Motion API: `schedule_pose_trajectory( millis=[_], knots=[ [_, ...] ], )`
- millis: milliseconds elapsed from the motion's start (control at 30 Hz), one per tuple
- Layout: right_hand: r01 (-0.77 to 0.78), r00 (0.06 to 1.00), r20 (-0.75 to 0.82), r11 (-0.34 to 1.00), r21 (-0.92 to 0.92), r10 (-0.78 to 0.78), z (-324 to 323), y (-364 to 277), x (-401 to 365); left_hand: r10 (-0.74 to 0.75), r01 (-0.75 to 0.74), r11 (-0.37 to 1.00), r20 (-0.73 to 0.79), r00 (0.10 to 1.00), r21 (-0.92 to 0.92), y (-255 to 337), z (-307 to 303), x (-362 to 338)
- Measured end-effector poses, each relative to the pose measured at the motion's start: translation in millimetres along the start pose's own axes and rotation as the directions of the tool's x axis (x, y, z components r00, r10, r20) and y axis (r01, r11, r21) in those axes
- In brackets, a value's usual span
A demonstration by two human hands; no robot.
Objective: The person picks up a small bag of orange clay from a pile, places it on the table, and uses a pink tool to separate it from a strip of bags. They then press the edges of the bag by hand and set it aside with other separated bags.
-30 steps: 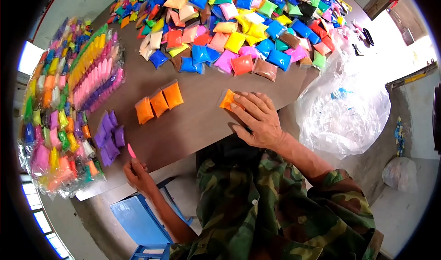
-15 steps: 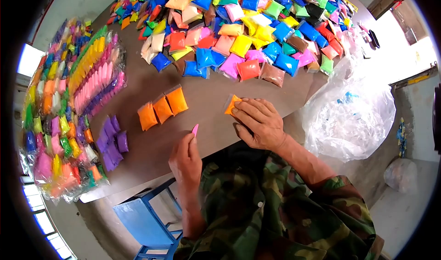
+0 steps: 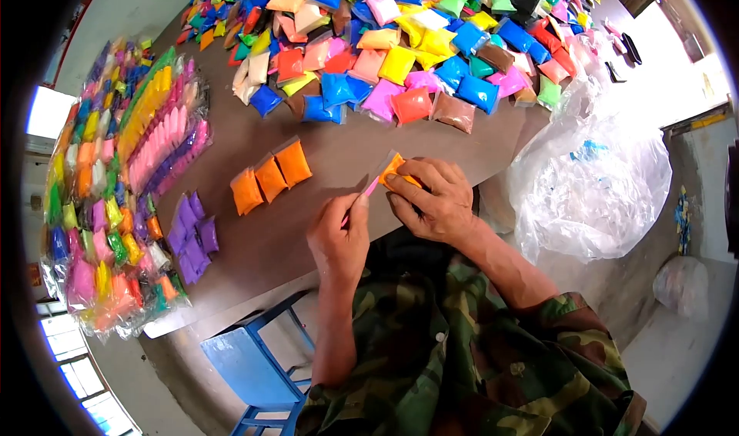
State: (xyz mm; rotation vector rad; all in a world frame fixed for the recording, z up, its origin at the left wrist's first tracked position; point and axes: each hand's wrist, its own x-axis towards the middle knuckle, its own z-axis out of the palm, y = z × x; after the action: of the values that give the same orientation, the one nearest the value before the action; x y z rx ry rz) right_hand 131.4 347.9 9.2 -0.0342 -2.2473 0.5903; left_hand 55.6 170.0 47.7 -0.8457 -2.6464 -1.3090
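Note:
My left hand [image 3: 339, 232] is closed round a thin pink tool [image 3: 371, 187], whose tip points up at the clear edge of an orange packet [image 3: 392, 164]. My right hand [image 3: 433, 199] grips that packet on the brown table [image 3: 308, 240], its fingers bent over the orange part. Three orange packets [image 3: 271, 178] lie side by side to the left of my hands. Farther left is a group of purple packets [image 3: 192, 236]. Whether the tool touches the packet, I cannot tell.
A large heap of coloured packets [image 3: 416, 66] covers the table's far side. Long clear bags of coloured packets [image 3: 115, 197] lie along the left edge. A crumpled clear plastic bag [image 3: 596, 193] hangs at the right edge. A blue chair [image 3: 250, 367] stands below the table.
My left hand has moved right and up, bringing the pink tool to the orange packet's edge. My right hand stays on the packet. The view has shifted slightly.

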Motion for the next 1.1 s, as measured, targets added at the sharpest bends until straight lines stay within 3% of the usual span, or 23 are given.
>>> schedule_pose_trajectory(
  millis=[67,200,400,500,600,667,800,867,1100],
  knots=[
    [-0.003,1.000,-0.017,1.000,-0.001,0.003,-0.6,0.0,-0.2,-0.002,0.003,0.996,0.014,1.000,-0.093,3.8,10.2,6.9],
    [-0.003,1.000,-0.017,1.000,-0.015,0.002,0.5,1.3,-0.3,-0.017,0.025,0.997,0.110,0.994,-0.068,2.8,17.4,16.9],
    [0.007,1.000,-0.012,1.000,-0.029,-0.007,1.7,3.1,-1.8,0.016,-0.018,1.000,0.140,0.990,0.011,-9.7,16.2,34.3],
    [0.005,1.000,-0.011,1.000,-0.029,-0.006,2.5,3.1,-4.4,0.016,-0.032,0.987,0.099,0.995,0.159,-22.2,15.1,42.9],
    [0.003,1.000,-0.024,1.000,-0.021,-0.003,3.2,2.8,-4.6,-0.039,0.038,0.999,0.108,0.993,0.004,-12.1,10.3,48.8],
    [-0.002,1.000,-0.027,1.000,-0.017,0.001,3.0,3.1,-5.2,-0.108,0.137,0.980,0.195,0.975,-0.143,4.7,11.9,47.2],
    [0.011,1.000,-0.012,1.000,-0.022,-0.011,2.9,5.5,-5.1,-0.087,0.141,0.964,0.235,0.968,-0.225,9.4,28.3,51.6],
    [0.011,1.000,-0.005,1.000,-0.029,-0.011,3.7,6.3,-6.1,0.002,0.017,0.997,0.245,0.969,-0.078,-4.4,36.9,57.3],
    [0.029,1.000,-0.007,0.999,-0.039,-0.029,2.1,5.5,-4.0,-0.002,-0.006,0.999,0.240,0.971,0.032,-10.2,35.4,78.5]
  ],
)
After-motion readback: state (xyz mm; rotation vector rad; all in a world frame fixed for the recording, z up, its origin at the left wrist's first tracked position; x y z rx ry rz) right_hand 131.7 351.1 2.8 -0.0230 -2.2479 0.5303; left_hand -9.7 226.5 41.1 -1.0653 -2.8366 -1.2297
